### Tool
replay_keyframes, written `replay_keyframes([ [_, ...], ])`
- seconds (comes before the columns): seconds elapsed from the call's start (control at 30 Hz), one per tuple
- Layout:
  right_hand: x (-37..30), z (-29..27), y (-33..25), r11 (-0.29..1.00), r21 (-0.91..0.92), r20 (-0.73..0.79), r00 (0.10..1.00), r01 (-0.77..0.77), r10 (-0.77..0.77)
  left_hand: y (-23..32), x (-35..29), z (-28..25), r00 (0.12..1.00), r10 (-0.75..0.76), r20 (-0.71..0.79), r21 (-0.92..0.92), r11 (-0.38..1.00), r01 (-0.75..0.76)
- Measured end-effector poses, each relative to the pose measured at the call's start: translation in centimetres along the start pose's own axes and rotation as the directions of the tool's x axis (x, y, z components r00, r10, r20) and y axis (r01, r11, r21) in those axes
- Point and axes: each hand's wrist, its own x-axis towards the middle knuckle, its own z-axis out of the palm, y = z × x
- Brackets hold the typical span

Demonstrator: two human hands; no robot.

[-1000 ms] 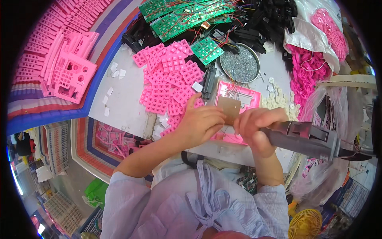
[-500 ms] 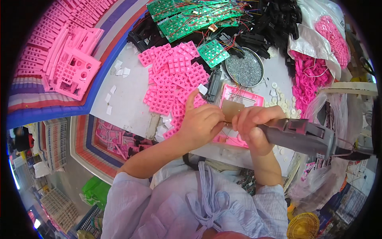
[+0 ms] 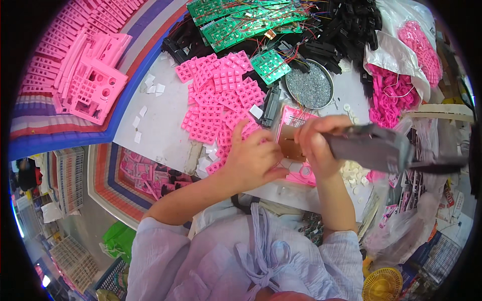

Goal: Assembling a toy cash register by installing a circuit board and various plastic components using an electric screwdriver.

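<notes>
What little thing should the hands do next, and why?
Maybe the left hand, spread open nearby, should steady the brown circuit board: that board is over the pink casing, and the right hand holds the grey electric screwdriver beside it.

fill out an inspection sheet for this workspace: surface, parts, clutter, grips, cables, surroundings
Surface: pale worktop, largely covered
Job's things: brown board in or over pink housing; pink keypads heaped nearby
Clutter: white paper pieces scattered at left
Left grip: near brown board; any small item held cannot be told
Right grip: closed around dark grey handheld tool, blurred
Cables: thin wires across green circuit boards
Surroundings: green bag, yellow basket
</notes>
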Motion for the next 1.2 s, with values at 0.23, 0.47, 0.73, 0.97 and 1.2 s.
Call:
replay_keyframes([
  [0.23, 0.4, -0.3, 2.5, 0.993, -0.115, -0.014, 0.999, -0.032, 0.031, 0.2, -0.7, 0.8, 0.995, 0.097, -0.031, 0.074, 0.993, -0.094],
  [0.47, 0.8, 0.0, 1.7, 0.922, -0.384, 0.115, 0.988, -0.053, 0.105, 0.4, -0.8, 0.6, 0.997, 0.081, -0.017, 0.020, 0.997, -0.080],
  [0.73, 1.7, -0.3, 0.6, 0.969, -0.219, -0.081, 0.992, -0.116, 0.101, 0.3, -0.8, -0.9, 0.989, 0.044, 0.144, -0.104, 0.994, -0.029],
  [0.97, 2.3, -2.2, -5.3, 0.923, -0.380, -0.101, 0.995, -0.053, 0.016, 1.5, -1.1, 1.3, 0.986, 0.124, 0.111, -0.031, 0.992, -0.122],
  [1.2, -7.6, -6.6, -8.2, 0.447, -0.894, 0.186, 0.884, -0.029, 0.429, 2.6, -0.1, 0.3, 0.988, 0.016, 0.155, -0.113, 0.994, 0.001],
])
